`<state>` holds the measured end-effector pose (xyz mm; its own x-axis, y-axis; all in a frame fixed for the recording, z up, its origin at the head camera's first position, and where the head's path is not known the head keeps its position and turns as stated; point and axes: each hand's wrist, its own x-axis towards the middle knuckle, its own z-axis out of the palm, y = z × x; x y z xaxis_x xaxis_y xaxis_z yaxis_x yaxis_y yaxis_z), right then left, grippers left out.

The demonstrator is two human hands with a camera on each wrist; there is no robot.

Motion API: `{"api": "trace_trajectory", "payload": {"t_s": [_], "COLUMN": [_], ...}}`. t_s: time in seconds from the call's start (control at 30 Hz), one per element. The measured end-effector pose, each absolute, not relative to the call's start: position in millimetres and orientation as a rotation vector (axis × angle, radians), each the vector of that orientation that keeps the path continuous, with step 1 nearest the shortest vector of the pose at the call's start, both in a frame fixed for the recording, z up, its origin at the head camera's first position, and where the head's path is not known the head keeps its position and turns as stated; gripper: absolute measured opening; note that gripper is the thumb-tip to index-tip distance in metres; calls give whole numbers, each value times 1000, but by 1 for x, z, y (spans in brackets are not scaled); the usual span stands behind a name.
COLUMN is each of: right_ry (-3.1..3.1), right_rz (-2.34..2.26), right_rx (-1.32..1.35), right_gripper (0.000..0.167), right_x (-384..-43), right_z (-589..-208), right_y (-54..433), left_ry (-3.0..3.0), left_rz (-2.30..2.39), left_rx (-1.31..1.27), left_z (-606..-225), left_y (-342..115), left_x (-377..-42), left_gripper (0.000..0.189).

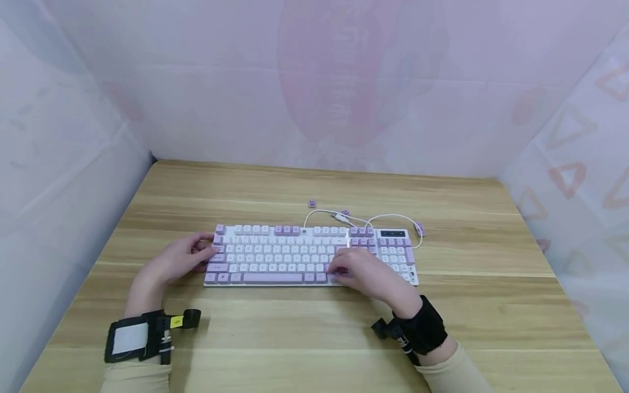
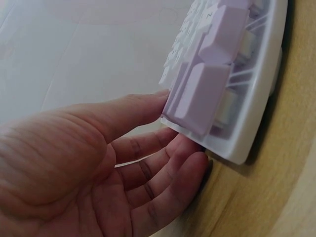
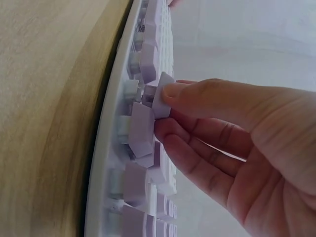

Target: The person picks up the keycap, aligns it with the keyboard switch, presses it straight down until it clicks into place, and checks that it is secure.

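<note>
A white keyboard (image 1: 273, 278) with white and lilac keys lies lengthwise on the wooden table. At its left end my left hand (image 1: 183, 255) grips the edge, the thumb against the lilac keys and the fingers curled at the rim below, as the left wrist view shows. My right hand (image 1: 362, 273) is over the front row, right of the space bar. Between thumb and fingers it pinches a lilac keycap (image 3: 162, 96), which sits tilted and raised above its switch (image 3: 131, 90). Neighbouring lilac keycaps (image 3: 141, 129) stand seated on either side.
Behind the keyboard lie a loose purple keycap (image 1: 312, 203), another purple keycap (image 1: 345, 213) by the cable plug (image 1: 340, 218), and a purple piece (image 1: 419, 229) at the right. A white cable (image 1: 390, 215) loops there. Printed cloth walls (image 1: 314, 98) stand around the table (image 1: 275, 338).
</note>
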<state>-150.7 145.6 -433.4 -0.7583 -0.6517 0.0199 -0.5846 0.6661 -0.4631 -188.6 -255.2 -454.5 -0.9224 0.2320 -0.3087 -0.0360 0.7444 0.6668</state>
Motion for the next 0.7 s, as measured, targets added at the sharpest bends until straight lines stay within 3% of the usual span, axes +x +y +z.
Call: {"api": "trace_trajectory", "payload": {"t_s": [0.7], "right_ry": [2853], "right_rz": [-564], "right_rx": [-1005], "right_gripper": [5], "right_x": [-144], "right_z": [-437], "right_y": [137], "left_ry": [2571], "left_rz": [1002], "left_rx": [156], "left_z": [-456], "left_y": [-256], "left_x": [-189], "left_gripper": [56]}}
